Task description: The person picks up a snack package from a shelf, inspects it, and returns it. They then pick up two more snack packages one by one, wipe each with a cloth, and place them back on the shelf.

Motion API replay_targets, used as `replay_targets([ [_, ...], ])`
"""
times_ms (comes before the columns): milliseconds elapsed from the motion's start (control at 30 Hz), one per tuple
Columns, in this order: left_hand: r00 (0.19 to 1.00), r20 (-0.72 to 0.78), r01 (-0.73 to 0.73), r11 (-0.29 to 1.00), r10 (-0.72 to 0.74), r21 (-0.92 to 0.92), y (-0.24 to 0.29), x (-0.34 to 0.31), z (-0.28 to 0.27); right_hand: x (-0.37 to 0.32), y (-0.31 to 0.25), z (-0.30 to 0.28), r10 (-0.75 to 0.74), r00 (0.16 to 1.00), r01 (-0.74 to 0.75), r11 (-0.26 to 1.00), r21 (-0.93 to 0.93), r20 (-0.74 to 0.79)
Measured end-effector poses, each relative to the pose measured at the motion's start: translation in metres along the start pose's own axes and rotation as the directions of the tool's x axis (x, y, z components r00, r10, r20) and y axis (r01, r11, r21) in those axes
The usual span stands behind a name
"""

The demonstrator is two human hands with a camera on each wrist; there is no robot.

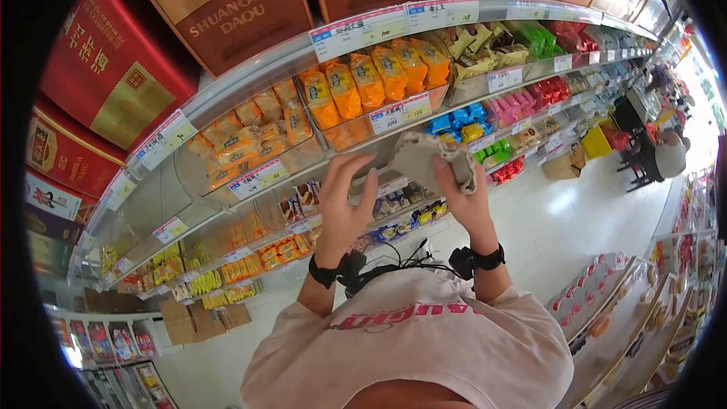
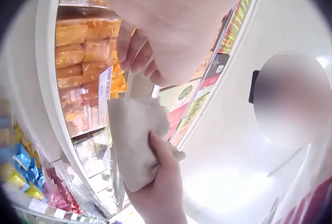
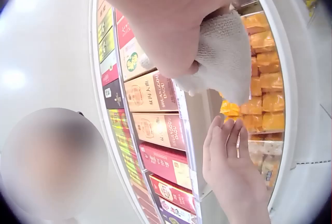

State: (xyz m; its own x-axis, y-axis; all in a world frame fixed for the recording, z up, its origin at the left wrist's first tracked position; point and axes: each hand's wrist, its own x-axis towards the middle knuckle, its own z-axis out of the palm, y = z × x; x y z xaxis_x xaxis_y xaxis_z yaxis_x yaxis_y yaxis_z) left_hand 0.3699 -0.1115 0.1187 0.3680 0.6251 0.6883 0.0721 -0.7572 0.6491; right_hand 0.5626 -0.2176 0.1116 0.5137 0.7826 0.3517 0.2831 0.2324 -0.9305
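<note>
A folded grey-white towelling cloth point(image 1: 416, 157) is gripped in my right hand point(image 1: 469, 212), the thumb lying across its top. In the left wrist view the cloth point(image 2: 129, 143) stands out flat from that hand, with a ragged near edge. My left hand point(image 1: 344, 204) is raised beside it, holding nothing, its fingers loosely bent and apart from the cloth. The right wrist view shows this left hand point(image 3: 233, 172) with fingers extended, just below the cloth's hanging end. Both hands are in front of a shelf tray of orange-wrapped snack packs point(image 1: 375, 79).
Price tags point(image 1: 397, 113) line the shelf edges. Large liquor boxes point(image 1: 219, 7) stand on the shelf above. Lower trays hold blue packets point(image 1: 458, 121) and other sweets. A cardboard box point(image 1: 201, 322) sits on the floor to the left. Another person point(image 1: 670, 155) is far right.
</note>
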Motion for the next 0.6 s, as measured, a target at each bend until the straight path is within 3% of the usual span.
replay_targets([
  [133, 0.976, -0.106, -0.171, 0.971, 0.19, 0.169, 0.006, 0.03, 0.021, 0.049, 0.013, -0.022, -0.22, 0.953, 0.215, 0.976, -0.045, -0.21],
  [233, 0.945, -0.162, -0.223, 0.921, 0.285, 0.318, 0.016, 0.058, 0.042, 0.087, 0.001, -0.042, -0.458, 0.834, 0.423, 0.889, -0.176, -0.307],
  [267, 0.944, -0.171, -0.211, 0.913, 0.283, 0.348, 0.019, 0.068, 0.05, 0.093, 0.0, -0.049, -0.38, 0.877, 0.361, 0.925, -0.118, -0.295],
  [367, 0.941, -0.175, -0.182, 0.87, 0.289, 0.459, 0.021, 0.094, 0.073, 0.117, -0.006, -0.063, -0.481, 0.847, 0.459, 0.877, -0.142, -0.228],
  [600, 0.977, -0.061, -0.102, 0.698, 0.205, 0.709, 0.006, 0.113, 0.084, 0.15, 0.016, -0.084, -0.475, 0.877, 0.477, 0.879, 0.009, -0.066],
])
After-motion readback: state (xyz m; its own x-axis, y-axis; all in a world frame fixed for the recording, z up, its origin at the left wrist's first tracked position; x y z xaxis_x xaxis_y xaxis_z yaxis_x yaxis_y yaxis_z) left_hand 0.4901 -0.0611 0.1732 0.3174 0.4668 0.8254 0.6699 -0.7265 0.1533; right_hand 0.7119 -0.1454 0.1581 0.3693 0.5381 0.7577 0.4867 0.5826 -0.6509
